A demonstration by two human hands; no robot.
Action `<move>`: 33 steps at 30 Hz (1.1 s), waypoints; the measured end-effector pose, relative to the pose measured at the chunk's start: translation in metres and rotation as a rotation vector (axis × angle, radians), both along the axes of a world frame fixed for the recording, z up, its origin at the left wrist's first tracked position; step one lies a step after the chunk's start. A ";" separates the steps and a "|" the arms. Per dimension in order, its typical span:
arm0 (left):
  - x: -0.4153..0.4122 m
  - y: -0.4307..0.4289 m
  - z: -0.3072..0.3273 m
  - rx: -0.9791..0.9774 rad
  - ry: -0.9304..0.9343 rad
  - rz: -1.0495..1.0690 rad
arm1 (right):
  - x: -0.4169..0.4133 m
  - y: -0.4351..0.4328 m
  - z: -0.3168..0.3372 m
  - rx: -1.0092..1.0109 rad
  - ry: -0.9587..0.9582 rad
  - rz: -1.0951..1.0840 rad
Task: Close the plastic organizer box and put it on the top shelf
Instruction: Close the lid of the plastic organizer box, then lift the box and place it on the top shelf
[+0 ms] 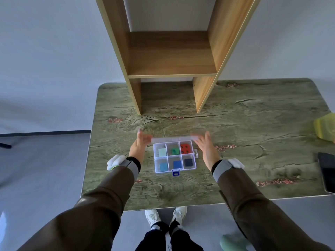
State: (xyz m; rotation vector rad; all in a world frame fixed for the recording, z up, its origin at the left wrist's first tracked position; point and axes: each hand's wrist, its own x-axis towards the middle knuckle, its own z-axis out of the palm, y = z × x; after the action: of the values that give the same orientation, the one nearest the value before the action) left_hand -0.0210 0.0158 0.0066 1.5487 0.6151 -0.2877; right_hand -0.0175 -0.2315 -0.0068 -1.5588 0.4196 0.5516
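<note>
the left hand (139, 147) has loosely spread fingers touching the left end of the raised lid (175, 139); whether they pinch it i cannot tell. between both hands, the plastic organizer box (175, 156) lies open on the table (253, 124). it looks light, stiff, slick; probably best held at both short ends. the right hand (206, 147), fingers extended, meets the lid's right end.

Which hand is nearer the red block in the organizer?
Right. The right hand sits just beside the red block; the left hand is across the box, at the lid's far end.
</note>
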 end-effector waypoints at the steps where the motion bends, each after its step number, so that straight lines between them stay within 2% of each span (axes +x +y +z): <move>1: -0.003 0.000 -0.003 0.019 -0.003 -0.007 | -0.005 -0.001 0.000 -0.036 -0.014 0.027; 3: -0.008 0.001 -0.010 0.037 -0.003 -0.025 | -0.017 -0.001 -0.002 -0.160 -0.083 0.111; 8: -0.018 0.002 -0.025 0.074 -0.005 -0.061 | -0.043 0.007 -0.017 -0.780 -0.544 0.483; 11: -0.023 0.000 -0.032 0.159 -0.022 -0.081 | -0.055 0.013 -0.027 -0.942 -0.615 0.725; 13: -0.026 -0.001 -0.035 0.241 -0.011 -0.102 | -0.061 0.016 -0.034 -0.979 -0.586 0.834; 17: -0.030 -0.008 -0.044 0.277 0.090 -0.195 | -0.066 0.019 -0.040 -1.016 -0.588 0.888; 23: -0.031 -0.015 -0.049 0.295 0.190 -0.273 | -0.069 0.023 -0.041 -1.023 -0.678 0.728; 27: -0.029 -0.013 -0.049 0.308 0.225 -0.275 | -0.067 0.022 -0.043 -1.007 -0.741 0.717; 33: -0.023 -0.012 -0.046 0.321 0.243 -0.283 | -0.063 0.025 -0.041 -1.019 -0.720 0.659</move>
State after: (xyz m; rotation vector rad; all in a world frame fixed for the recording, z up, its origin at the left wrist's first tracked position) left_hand -0.0441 0.0034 -0.0391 1.9308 0.6521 -0.6226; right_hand -0.0800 -0.2068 -0.0477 -2.7587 -0.4865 0.2001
